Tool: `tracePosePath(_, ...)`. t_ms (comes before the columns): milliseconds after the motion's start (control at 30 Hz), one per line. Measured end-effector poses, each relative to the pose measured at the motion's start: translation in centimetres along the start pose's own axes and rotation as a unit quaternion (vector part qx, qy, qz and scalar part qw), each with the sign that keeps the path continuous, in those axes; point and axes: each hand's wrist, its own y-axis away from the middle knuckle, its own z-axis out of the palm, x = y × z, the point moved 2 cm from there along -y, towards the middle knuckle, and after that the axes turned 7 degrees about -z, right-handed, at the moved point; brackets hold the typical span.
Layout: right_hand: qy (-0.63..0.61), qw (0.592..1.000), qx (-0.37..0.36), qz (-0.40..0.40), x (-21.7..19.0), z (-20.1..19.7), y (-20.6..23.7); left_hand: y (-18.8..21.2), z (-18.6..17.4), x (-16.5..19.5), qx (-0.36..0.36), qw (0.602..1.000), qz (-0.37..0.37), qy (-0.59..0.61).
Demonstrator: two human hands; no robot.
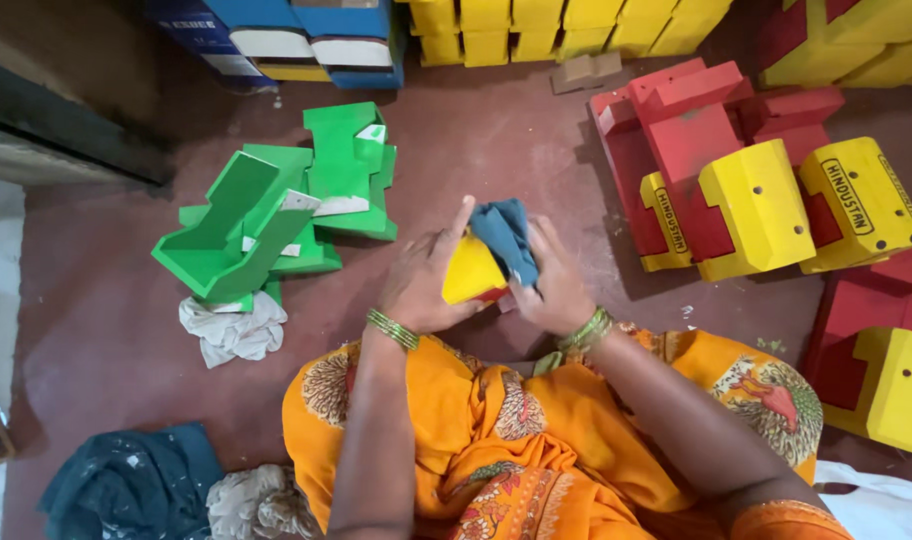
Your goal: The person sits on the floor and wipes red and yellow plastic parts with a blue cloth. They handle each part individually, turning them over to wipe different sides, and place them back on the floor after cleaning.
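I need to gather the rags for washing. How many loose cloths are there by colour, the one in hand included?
Blue cloth, in the right hand against the yellow block: 1
Dark teal cloth on the floor: 1
White rags on the floor: 2
Total: 4
The cut-off white sheet at lower right is not counted.

Dull maroon floor, dusty and speckled with paint. Green painted blocks lie piled in the left part, red and yellow blocks in the right part. A yellow row lines the far edge. Crumpled rags lie near left.
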Motion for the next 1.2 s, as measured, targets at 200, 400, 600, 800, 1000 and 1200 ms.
tracePosePath(200, 0.147, 0.911, -0.276, 0.268, 11.5, 4.1, 3.7, 1.1, 0.4, 3.0, 0.041, 0.995, 0.087, -0.004)
tracePosePath(400, -0.253, 0.907, -0.072, 0.328, 2.6, -2.6, 4.1, 4.0, 2.1, 5.7, 0.122, 0.977, 0.174, -0.023)
tracePosePath(600, -0.079, 0.994, 0.069, 0.018, -12.9, -11.9, 4.5, 5.7, 6.4, 4.8, 0.124, 0.976, 0.055, 0.17)
tracePosePath(800, 0.322, 0.927, -0.065, -0.18, -18.9, -9.8, 5.4, 5.6, 11.2, 4.3, 0.132, 0.826, 0.062, 0.545)
tracePosePath(1000, 0.434, 0.899, -0.056, -0.015, -19.0, -10.9, 4.0, 6.9, 10.4, 5.1, 0.151, 0.926, 0.058, 0.341)
tracePosePath(1200, 0.427, 0.889, -0.087, -0.144, -21.1, -8.3, 4.6, 8.0, 9.0, 5.8, 0.219, 0.947, 0.19, 0.137)
